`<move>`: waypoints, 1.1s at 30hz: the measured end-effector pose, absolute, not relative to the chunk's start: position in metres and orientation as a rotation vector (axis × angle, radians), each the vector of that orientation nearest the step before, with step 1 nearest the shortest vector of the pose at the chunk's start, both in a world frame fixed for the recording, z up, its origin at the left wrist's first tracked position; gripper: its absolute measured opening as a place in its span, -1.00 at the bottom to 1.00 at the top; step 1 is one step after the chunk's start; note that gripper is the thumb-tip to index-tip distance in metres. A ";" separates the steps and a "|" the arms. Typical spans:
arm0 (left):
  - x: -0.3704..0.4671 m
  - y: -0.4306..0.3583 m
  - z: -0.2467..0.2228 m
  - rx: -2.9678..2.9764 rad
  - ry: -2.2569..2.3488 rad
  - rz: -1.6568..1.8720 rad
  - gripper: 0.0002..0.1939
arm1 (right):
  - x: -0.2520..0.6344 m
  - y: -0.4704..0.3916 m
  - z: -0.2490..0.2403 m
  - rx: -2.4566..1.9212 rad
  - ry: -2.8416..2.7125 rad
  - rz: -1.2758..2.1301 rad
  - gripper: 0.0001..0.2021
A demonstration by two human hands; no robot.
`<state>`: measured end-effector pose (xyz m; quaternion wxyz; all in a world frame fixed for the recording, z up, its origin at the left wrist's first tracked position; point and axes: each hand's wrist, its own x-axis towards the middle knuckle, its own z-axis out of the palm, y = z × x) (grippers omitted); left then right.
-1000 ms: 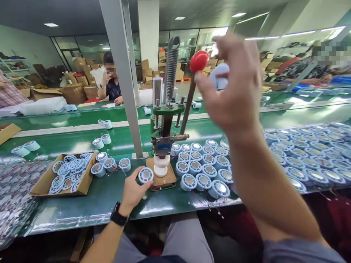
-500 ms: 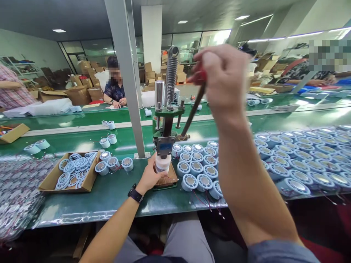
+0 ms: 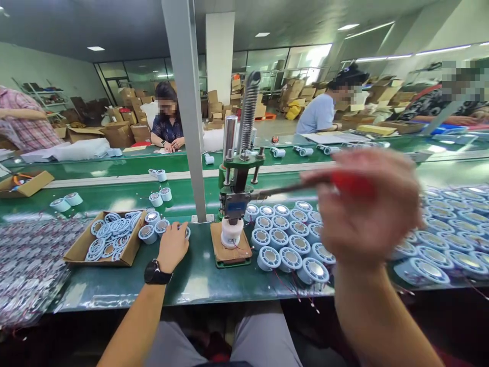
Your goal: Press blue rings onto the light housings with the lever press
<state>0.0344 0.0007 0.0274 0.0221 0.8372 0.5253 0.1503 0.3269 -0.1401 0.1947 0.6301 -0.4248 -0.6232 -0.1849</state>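
Observation:
My right hand [image 3: 369, 204], blurred, is wrapped round the red handle [image 3: 349, 184] of the lever on a green hand press [image 3: 236, 204]. The lever now lies nearly level. Under the press head a white round piece [image 3: 231, 233] stands on a brown pad [image 3: 217, 243]. My left hand [image 3: 173, 248] is left of the press, over a light blue round part [image 3: 187, 232] that it mostly covers; its fingers reach down around that part, and whether they grip it is hidden. More blue parts [image 3: 147, 234] stand beside this hand.
A cardboard box [image 3: 128, 255] of blue rings stands left. Rows of blue round parts [image 3: 269, 258] with wires fill the right side. A grey post [image 3: 191, 112] rises behind the press. Metal pieces [image 3: 30, 265] lie far left. Several people work across the green bench.
My right hand has pulled the lever down to the right. My left hand has let go of the white piece at the press and moved left to the blue parts. The view has shifted slightly.

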 end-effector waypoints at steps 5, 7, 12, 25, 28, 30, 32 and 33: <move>0.043 -0.017 0.037 2.499 1.772 0.221 -0.48 | 0.346 -0.037 0.251 -0.907 -1.577 -0.291 -0.58; 0.040 -0.018 0.035 2.495 1.751 0.277 -0.51 | 0.332 -0.034 0.218 -0.902 -1.467 -0.310 -0.51; 0.020 -0.022 0.022 2.486 1.766 0.344 -0.44 | 0.269 -0.077 0.058 -1.049 -1.111 -0.247 -0.35; -0.142 0.023 0.051 2.194 2.369 0.506 -0.66 | 0.219 -0.087 -0.039 -1.351 -1.069 -0.114 -0.30; -0.179 0.034 0.054 2.094 2.383 0.322 -0.85 | 0.193 -0.101 -0.043 -1.311 -1.416 -0.140 -0.35; -0.189 0.039 0.051 2.070 2.353 0.246 -0.87 | 0.179 -0.097 -0.040 -1.383 -1.732 -0.044 -0.38; -0.190 0.042 0.049 2.059 2.342 0.230 -0.87 | 0.171 -0.081 -0.030 -1.493 -1.946 0.046 -0.43; -0.190 0.043 0.048 2.050 2.347 0.235 -0.88 | 0.170 -0.071 -0.023 -1.534 -1.994 0.055 -0.45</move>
